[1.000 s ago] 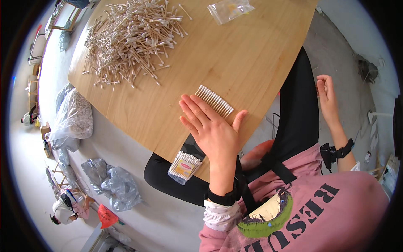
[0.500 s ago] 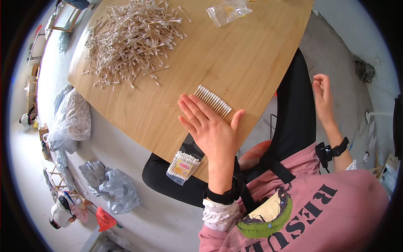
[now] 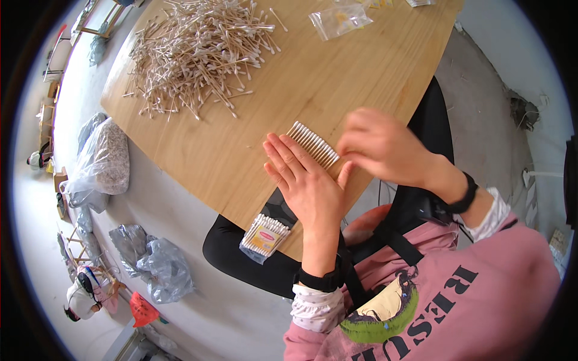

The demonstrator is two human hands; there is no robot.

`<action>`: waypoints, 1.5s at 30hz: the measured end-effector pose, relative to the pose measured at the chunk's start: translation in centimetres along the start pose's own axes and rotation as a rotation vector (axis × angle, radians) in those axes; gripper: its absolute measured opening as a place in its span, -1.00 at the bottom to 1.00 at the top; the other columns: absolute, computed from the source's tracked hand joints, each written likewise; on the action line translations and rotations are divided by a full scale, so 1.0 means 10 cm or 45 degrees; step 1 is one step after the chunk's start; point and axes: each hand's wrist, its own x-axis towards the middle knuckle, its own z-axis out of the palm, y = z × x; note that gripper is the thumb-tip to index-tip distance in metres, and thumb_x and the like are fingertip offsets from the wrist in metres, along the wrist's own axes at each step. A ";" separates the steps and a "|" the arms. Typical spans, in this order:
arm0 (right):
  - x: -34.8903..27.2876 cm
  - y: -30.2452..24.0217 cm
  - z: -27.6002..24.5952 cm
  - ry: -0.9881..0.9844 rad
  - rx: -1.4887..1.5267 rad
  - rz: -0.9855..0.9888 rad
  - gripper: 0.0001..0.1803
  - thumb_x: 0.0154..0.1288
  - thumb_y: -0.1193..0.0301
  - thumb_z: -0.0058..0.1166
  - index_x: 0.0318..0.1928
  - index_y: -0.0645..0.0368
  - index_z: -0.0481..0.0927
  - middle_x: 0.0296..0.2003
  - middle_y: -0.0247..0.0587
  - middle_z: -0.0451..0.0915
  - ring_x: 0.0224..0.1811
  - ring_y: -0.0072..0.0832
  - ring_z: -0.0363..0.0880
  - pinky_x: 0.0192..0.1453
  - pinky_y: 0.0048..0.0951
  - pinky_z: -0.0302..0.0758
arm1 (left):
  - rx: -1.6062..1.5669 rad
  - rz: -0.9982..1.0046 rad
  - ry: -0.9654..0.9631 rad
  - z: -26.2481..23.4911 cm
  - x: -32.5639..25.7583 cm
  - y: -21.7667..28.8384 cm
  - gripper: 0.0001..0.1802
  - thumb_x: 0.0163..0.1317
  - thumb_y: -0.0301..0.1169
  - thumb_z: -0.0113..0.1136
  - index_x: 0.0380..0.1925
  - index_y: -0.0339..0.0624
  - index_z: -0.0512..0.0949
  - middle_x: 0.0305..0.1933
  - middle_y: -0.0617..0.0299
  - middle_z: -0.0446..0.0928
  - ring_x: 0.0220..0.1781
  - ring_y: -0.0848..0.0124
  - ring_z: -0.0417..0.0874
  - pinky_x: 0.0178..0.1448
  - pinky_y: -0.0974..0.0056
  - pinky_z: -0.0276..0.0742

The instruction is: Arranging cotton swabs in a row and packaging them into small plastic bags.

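A neat row of cotton swabs [image 3: 315,144] lies side by side near the table's front edge. My left hand [image 3: 310,186] rests flat across their near ends, fingers stretched out and thumb spread to the right. My right hand [image 3: 382,144] is at the row's right end, its fingers bent in and smeared by motion, so I cannot make out whether anything is in them. A filled packet of cotton swabs [image 3: 264,236] with a yellow and pink label sits at the table edge left of my left wrist. The large loose pile of cotton swabs [image 3: 198,54] covers the far left of the table.
Clear plastic bags [image 3: 341,21] lie at the table's far side. On the floor to the left stand a full translucent sack [image 3: 108,162] and grey plastic bags [image 3: 159,265]. Another person [image 3: 90,292] is at the lower left, beside a red bag [image 3: 143,308].
My right hand has come from out beside the table at the right to the right end of the swab row. The left hand stays flat in place.
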 end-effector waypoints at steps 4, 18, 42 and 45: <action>0.24 0.09 0.26 -0.201 -0.110 -0.123 -0.90 0.12 0.43 0.21 -0.39 0.16 0.55 -0.35 -0.24 0.45 -0.23 -0.26 0.46 -0.07 -0.27 0.41 | 0.065 -0.022 0.017 0.03 -0.01 0.01 0.25 0.16 0.34 0.08 0.47 -0.58 -0.03 0.61 -0.30 -0.13 0.68 -0.06 -0.18 0.68 -0.02 -0.30; 0.39 0.06 0.24 -0.353 -0.426 -0.218 -0.86 0.04 0.39 0.17 -0.43 0.19 0.53 -0.36 -0.23 0.50 -0.19 -0.30 0.51 -0.09 -0.32 0.44 | -0.017 -0.011 0.000 0.03 0.00 -0.03 0.27 0.20 0.34 0.07 0.49 -0.58 -0.13 0.61 -0.33 -0.17 0.68 -0.08 -0.23 0.67 -0.04 -0.33; 0.25 0.25 -0.17 -0.290 -0.326 -0.151 -0.87 0.07 0.43 0.14 -0.34 0.18 0.53 -0.38 -0.20 0.51 -0.23 -0.23 0.52 -0.12 -0.27 0.45 | -0.098 -0.001 0.067 0.04 0.03 0.00 0.25 0.19 0.27 0.18 0.47 -0.60 -0.09 0.60 -0.32 -0.09 0.67 -0.08 -0.17 0.67 -0.05 -0.24; 0.05 0.31 -0.63 -0.201 -0.137 0.211 -0.85 0.26 0.48 0.06 -0.17 0.23 0.52 -0.33 -0.12 0.55 -0.21 -0.07 0.52 -0.06 -0.24 0.47 | -0.120 -0.018 0.104 0.04 0.01 -0.02 0.29 0.13 0.25 0.28 0.48 -0.56 -0.09 0.58 -0.30 -0.03 0.66 -0.07 -0.10 0.66 -0.07 -0.22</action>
